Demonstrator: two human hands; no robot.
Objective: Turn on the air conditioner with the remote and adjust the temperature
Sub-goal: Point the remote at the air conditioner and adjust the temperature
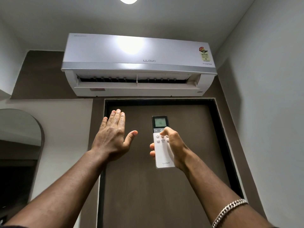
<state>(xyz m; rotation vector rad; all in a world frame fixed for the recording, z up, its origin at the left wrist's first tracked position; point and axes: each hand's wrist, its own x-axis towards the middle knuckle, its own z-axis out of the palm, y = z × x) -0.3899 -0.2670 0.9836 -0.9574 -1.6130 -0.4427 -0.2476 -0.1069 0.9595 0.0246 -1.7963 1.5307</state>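
A white wall-mounted air conditioner [138, 63] hangs above a dark door, and its lower flap stands open with the vent slats showing. My right hand [175, 146] holds a white remote [162, 140] upright, pointed toward the unit. The thumb rests on the upper buttons just below the screen. The remote's lit display reads 16. My left hand [113, 134] is raised beside it, palm forward, fingers straight and together, thumb spread, holding nothing.
A dark brown door [189, 162] with a black frame fills the wall below the unit. An arched mirror [18, 145] hangs at the left. A ceiling light [128, 0] glows overhead. A grey wall closes in on the right.
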